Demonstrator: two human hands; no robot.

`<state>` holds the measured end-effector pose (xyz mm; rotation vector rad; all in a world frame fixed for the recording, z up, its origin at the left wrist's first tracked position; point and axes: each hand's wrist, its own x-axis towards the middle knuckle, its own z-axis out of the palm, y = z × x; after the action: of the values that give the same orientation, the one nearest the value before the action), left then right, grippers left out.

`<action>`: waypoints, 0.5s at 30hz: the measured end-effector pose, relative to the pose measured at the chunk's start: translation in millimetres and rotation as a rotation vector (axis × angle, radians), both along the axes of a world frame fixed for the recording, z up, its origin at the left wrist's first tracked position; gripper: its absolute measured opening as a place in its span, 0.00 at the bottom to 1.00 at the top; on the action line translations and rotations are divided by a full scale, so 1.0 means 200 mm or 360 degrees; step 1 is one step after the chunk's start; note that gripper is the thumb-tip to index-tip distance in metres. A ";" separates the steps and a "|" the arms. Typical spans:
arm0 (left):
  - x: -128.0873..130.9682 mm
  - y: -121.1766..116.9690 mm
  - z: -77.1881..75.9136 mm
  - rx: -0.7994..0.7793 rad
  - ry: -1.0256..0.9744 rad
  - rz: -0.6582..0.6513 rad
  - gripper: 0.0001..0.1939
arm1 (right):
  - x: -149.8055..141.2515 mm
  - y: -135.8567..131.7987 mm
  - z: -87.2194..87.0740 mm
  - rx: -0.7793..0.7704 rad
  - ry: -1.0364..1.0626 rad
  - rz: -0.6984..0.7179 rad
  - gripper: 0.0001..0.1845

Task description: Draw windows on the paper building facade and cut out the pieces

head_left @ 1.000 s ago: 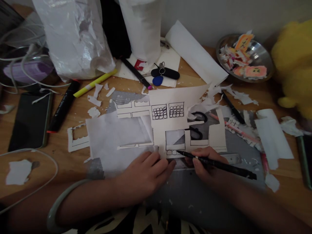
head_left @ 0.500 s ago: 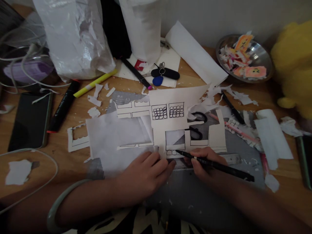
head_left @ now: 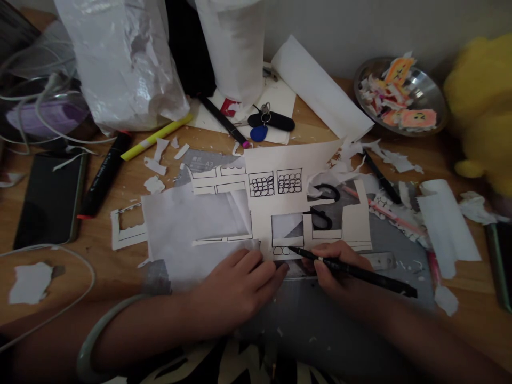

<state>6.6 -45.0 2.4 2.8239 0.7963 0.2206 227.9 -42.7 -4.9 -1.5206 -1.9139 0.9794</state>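
Observation:
A white sheet of paper (head_left: pixel 276 154) with cut-out windows and black-line drawings lies over a grey cutting mat (head_left: pixel 312 325). Rows of small circles fill two drawn boxes on it. My left hand (head_left: pixel 240 282), closed with its fingers bent together, holds the sheet down at its lower edge. My right hand (head_left: pixel 340 266) grips a slim black pen (head_left: pixel 360 273), its tip touching a strip of drawn circles below a cut-out window. Black scissor handles (head_left: pixel 322 218) show through the openings at right. A thin white sheet (head_left: pixel 172 224) lies under the left part.
Paper scraps surround the mat. At left lie a phone (head_left: pixel 50 197), a thick black marker (head_left: pixel 106 176) and a yellow marker (head_left: pixel 156 137). Behind are keys (head_left: pixel 260 132), a rolled paper (head_left: pixel 320 88) and a metal bowl (head_left: pixel 430 90) of scraps. A yellow plush (head_left: pixel 482 112) stands right.

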 end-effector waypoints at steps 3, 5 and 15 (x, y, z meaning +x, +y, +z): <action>0.00 0.00 0.00 -0.0002 0.0011 0.0004 0.16 | 0.00 0.01 0.01 -0.0019 0.0027 0.0009 0.04; 0.00 0.00 0.00 -0.0001 0.0015 -0.0002 0.16 | 0.00 0.01 0.01 -0.0023 0.0024 0.0016 0.04; 0.00 0.00 0.00 -0.0019 0.0040 -0.0010 0.18 | 0.02 -0.01 -0.01 -0.0056 0.0062 0.0021 0.03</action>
<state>6.4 -45.4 2.0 2.8230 0.7911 0.1790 232.6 -44.8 -6.7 -1.4990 -1.8913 1.0464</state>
